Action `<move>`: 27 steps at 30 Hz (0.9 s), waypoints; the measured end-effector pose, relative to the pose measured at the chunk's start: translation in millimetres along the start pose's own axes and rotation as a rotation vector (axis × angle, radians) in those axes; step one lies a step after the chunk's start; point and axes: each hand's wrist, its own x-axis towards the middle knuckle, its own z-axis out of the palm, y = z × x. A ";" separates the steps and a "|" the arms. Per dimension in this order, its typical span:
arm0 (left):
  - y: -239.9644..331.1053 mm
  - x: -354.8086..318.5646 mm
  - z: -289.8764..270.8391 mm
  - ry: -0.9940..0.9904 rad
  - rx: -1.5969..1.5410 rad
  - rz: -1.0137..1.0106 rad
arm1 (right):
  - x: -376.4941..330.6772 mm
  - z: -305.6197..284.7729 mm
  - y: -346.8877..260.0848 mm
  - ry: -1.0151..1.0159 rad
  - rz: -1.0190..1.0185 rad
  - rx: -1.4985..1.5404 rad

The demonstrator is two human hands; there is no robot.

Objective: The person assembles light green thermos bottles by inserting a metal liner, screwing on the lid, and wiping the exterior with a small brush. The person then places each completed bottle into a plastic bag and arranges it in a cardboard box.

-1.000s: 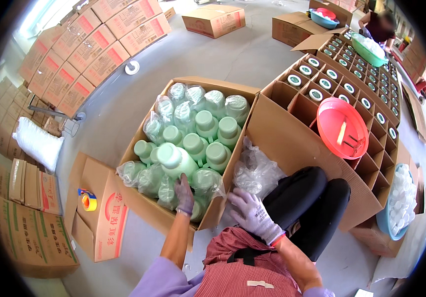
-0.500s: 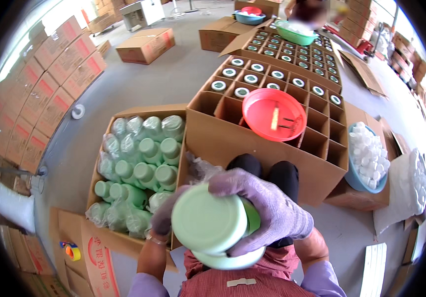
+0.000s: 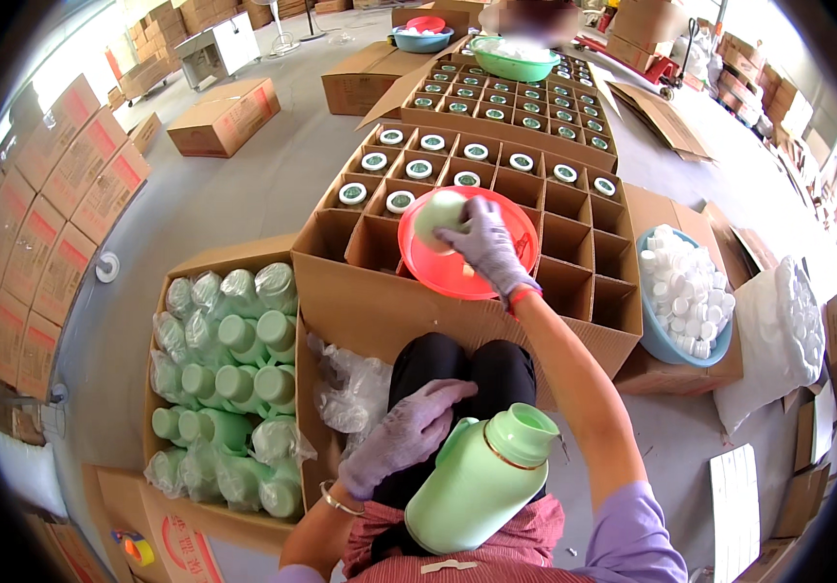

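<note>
A pale green vacuum flask body (image 3: 467, 491) lies tilted across my lap, its bare neck pointing up and to the right. My right hand (image 3: 487, 241), in a grey-purple glove, grips a light green lid (image 3: 434, 220) above a red basin (image 3: 436, 277). Beside the flask, my gloved left hand (image 3: 411, 428) rests over my thigh with its fingers stretched out and nothing in it. The basin sits on the near part of a divided carton (image 3: 409, 301), whose far cells hold several upright bottles with white-rimmed tops.
To the left stands a carton (image 3: 234, 530) packed with several green flasks (image 3: 239, 335), some in clear plastic bags. On the right, a blue basin (image 3: 647, 335) holds white caps. Beside it leans a white sack (image 3: 764, 350). A person handles a green basin (image 3: 511, 68) at the back.
The green lid has come off the flask and moved forward over the red basin in my right hand. My left hand has let go of the flask, which now lies in my lap.
</note>
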 end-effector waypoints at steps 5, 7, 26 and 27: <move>36.3 15.6 28.4 -0.163 -0.019 -0.095 | 23.2 3.3 16.2 -0.037 -0.037 0.031; 47.3 25.8 21.9 -0.276 0.051 -0.179 | 28.8 -3.8 34.0 -0.051 0.008 -0.137; 56.3 -43.0 -12.4 -0.216 -0.404 -0.530 | 66.4 17.4 67.8 -0.121 0.409 -0.160; 59.7 -42.0 -10.9 -0.228 -0.420 -0.526 | 68.8 3.6 89.1 -0.074 0.435 0.130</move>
